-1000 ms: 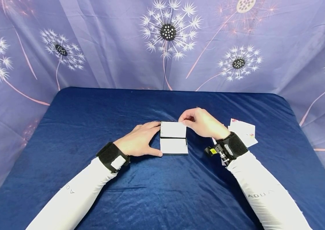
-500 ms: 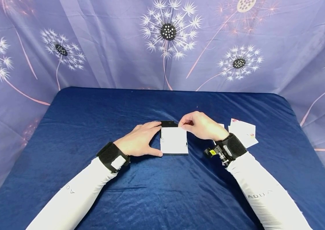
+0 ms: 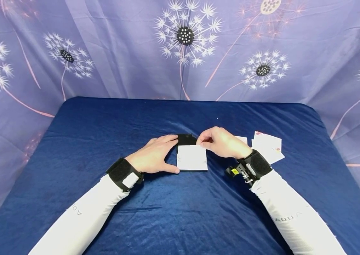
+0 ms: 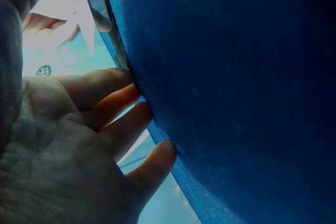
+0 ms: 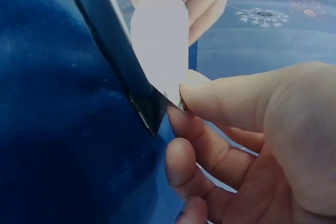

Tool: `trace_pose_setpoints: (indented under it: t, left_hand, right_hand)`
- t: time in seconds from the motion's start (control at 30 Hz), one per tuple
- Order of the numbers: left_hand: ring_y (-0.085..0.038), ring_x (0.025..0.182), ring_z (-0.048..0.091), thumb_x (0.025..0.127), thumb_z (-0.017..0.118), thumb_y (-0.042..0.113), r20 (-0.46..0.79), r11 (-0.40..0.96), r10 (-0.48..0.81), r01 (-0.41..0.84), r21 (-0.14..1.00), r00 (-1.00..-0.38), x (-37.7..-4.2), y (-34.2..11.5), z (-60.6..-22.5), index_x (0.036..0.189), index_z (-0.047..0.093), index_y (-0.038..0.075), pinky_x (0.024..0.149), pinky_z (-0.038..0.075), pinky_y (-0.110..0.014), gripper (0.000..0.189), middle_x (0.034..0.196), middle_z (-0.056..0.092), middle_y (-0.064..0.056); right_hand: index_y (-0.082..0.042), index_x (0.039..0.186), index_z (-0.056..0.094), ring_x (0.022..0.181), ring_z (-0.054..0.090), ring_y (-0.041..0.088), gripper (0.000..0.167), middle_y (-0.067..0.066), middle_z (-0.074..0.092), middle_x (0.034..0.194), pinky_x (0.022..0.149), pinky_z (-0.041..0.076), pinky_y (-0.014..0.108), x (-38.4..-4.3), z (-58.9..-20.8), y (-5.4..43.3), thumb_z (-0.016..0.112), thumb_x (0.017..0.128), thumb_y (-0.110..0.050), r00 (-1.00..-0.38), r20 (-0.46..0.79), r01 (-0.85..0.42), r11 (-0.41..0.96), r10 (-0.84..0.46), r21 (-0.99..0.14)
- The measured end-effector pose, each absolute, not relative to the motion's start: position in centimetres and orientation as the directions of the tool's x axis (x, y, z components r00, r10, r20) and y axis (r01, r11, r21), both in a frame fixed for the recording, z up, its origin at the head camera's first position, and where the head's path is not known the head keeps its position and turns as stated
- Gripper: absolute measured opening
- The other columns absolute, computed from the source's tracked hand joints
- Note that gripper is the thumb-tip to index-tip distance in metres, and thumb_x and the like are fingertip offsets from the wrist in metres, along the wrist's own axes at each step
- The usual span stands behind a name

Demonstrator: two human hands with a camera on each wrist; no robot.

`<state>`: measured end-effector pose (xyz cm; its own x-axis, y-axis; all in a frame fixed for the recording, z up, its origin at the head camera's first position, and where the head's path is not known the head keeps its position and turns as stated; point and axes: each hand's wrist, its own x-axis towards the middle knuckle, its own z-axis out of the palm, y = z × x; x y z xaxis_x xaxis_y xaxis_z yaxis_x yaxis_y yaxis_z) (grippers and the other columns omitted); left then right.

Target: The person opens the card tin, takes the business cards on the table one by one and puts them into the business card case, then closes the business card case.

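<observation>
A flat black case (image 3: 184,139) lies on the table, its far end showing as a dark strip. Over its nearer part is a white card (image 3: 192,158) with faint printed marks near its edges. My right hand (image 3: 222,143) pinches the card's far right corner between thumb and index finger. In the right wrist view the card (image 5: 160,38) tilts up beside the case's glossy edge, the other fingers curling below. My left hand (image 3: 155,154) rests along the case's left side, fingertips by the far corner and thumb by the near one. Its fingers are fairly straight in the left wrist view.
Several white cards with small coloured prints (image 3: 266,146) lie in a loose spread to the right, partly behind the right wrist. Dark blue cloth (image 3: 129,120) covers the table, and a purple dandelion-patterned curtain (image 3: 122,53) hangs behind it.
My right hand has drawn the white card toward me, from the case's far end over its nearer part. The dark strip at the far end now shows. The left hand has stayed put.
</observation>
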<state>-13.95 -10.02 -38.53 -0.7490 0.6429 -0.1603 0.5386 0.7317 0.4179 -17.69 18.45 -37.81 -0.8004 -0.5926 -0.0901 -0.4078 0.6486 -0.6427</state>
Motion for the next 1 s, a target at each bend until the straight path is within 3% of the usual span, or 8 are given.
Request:
trace_pose_setpoints:
  t: [1.0]
  left_hand:
    - [-0.029,0.159,0.026,0.088,0.082,0.057,-0.164,0.730,0.645,0.539,0.421,-0.746,-13.99,-10.12,-38.62,0.164,0.036,-0.001,0.124,0.025,-0.055,0.106,0.171,0.031,-0.013]
  right_hand:
    - [-0.018,0.102,0.082,0.074,0.062,0.013,0.015,-0.008,0.075,0.096,0.070,0.053,0.034,-16.72,-38.15,18.13,0.072,0.101,-0.008,-0.759,-0.108,-0.448,0.637,-0.642,-0.628]
